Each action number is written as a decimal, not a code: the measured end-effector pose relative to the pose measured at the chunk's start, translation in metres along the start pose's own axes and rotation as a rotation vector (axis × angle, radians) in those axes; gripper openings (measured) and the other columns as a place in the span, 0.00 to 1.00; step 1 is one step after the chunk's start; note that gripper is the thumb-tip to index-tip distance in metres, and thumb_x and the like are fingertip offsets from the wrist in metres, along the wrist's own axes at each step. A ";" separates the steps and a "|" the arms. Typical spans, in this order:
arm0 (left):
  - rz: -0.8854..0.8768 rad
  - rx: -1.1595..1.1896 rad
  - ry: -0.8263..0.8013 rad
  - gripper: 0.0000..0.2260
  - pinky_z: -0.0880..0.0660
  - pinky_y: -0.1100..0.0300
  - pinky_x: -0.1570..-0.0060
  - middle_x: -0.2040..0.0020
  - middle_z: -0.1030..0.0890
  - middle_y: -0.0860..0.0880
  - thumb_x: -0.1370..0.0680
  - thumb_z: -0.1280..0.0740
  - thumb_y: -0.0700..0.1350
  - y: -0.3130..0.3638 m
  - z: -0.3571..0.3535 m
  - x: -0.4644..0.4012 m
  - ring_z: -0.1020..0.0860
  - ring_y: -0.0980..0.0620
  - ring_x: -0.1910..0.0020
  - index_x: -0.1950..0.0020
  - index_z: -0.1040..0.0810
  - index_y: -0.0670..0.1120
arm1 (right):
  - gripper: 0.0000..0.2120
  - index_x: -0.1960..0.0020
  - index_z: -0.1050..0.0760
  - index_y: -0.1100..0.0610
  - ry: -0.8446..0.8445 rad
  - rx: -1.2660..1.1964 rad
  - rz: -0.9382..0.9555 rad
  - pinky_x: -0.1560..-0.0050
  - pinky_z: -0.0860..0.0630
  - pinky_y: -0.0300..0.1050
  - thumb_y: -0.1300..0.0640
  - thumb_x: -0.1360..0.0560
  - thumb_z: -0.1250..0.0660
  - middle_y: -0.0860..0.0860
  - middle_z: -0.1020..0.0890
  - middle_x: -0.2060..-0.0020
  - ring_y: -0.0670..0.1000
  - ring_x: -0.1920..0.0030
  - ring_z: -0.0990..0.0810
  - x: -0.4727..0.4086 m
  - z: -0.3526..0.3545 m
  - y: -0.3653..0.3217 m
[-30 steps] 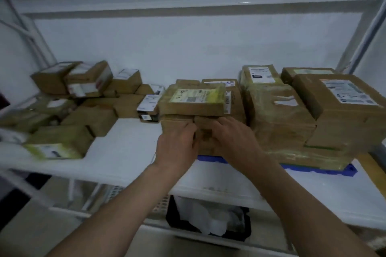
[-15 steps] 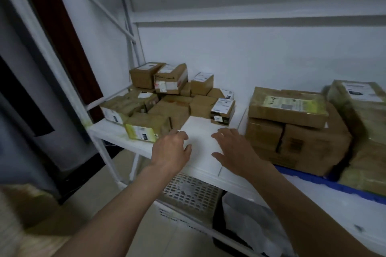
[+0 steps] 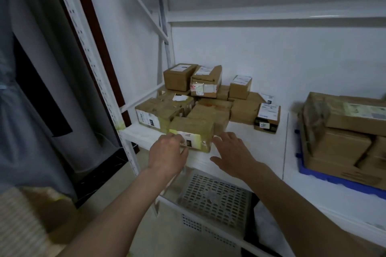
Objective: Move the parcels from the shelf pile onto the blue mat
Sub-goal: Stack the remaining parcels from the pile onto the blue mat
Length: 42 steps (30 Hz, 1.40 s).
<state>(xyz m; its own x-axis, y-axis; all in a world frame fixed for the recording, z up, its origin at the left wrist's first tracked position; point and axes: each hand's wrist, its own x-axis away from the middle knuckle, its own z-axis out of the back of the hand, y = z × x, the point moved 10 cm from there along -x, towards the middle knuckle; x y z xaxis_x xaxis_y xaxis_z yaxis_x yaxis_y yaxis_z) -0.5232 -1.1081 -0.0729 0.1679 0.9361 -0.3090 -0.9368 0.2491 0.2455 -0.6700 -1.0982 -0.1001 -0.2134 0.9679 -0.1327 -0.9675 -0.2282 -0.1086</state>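
A front parcel [image 3: 191, 132], brown with yellow tape along its near face and a white label, sits at the near edge of the white shelf [image 3: 250, 144], at the front of the shelf pile [image 3: 200, 100] in the left corner. The left hand [image 3: 168, 153] is at the parcel's near left corner, its fingertips against the taped face and its fingers only slightly bent; whether they have closed round the corner cannot be told, and nothing is lifted. The right hand [image 3: 231, 152] is spread open, fingers straight and apart, palm down just beside the parcel's right end; whether its fingertips touch the cardboard cannot be told. Behind the front parcel the pile holds a dozen or so cardboard boxes, some stacked two high against the back wall, and a small dark box with a white label [image 3: 267, 118] stands at its right edge. Well apart to the right, the blue mat [image 3: 334, 179] lies on the same shelf and bears a stack of larger parcels [image 3: 342, 131]. Below the shelf a perforated white crate [image 3: 213, 196] is visible.
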 end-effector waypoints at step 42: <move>0.145 0.169 -0.657 0.26 0.34 0.50 0.35 0.25 0.37 0.42 0.16 0.49 0.51 -0.038 -0.202 -0.256 0.34 0.41 0.29 0.22 0.50 0.43 | 0.18 0.31 0.34 0.62 -0.088 -1.118 -0.881 0.48 0.28 0.40 0.63 0.20 0.43 0.55 0.25 0.39 0.52 0.45 0.26 -0.175 -0.121 0.154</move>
<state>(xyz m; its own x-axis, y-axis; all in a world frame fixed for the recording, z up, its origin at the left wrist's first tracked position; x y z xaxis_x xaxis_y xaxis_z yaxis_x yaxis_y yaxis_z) -0.5923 -1.4078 -0.1882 0.2456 0.9058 0.3453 -0.9120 0.0952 0.3989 -0.7651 -1.3158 -0.2129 0.3439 0.8289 0.4413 -0.1812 0.5197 -0.8349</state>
